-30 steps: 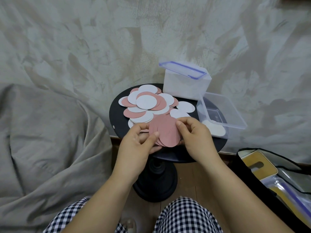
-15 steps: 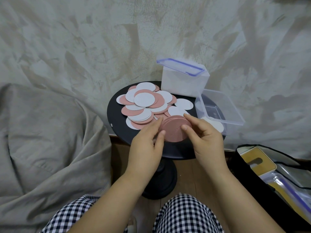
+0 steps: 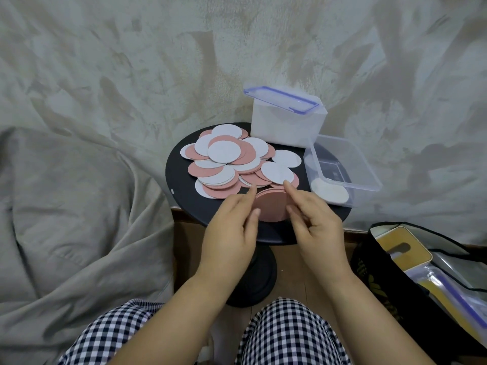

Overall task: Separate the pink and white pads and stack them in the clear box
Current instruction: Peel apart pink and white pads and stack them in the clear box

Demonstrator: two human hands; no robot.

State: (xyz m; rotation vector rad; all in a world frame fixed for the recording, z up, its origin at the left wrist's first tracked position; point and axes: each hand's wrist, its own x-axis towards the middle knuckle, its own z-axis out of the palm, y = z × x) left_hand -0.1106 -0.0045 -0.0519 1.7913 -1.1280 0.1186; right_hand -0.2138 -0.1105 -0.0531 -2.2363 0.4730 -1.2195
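Head view: 2 bare hands meet over the near side of the black round table (image 3: 181, 185), with a small stack of pink pads (image 3: 271, 206) between them.
Step in hand: I think the person is tidying the pink stack so all its edges line up before it goes in the clear box (image 3: 347, 183).
How to do it well: Push softly from both sides at once. Press too hard and the thin pads may bend or pop out. Check that no white pad hides in the stack.
Left hand (image 3: 232, 233): It is open, with its fingers nearly straight. The pointing finger and thumb touch the left edge of the pink stack. It grips nothing.
Right hand (image 3: 319, 225): Its pointing finger and thumb are stretched out and touch the right edge of the stack. The other fingers curl loosely with nothing in them.
Pink stack: It sits right between the 2 hands. I cannot tell if it rests on the table or is lifted a little.
Mixed pile (image 3: 226, 159): Pink and white pads lie jumbled just past the fingertips.
Clear box: It stands near the right hand, on its right side. A few white pads (image 3: 329, 194) lie in the corner nearest that hand.
How far along: Many pads are not yet sorted.
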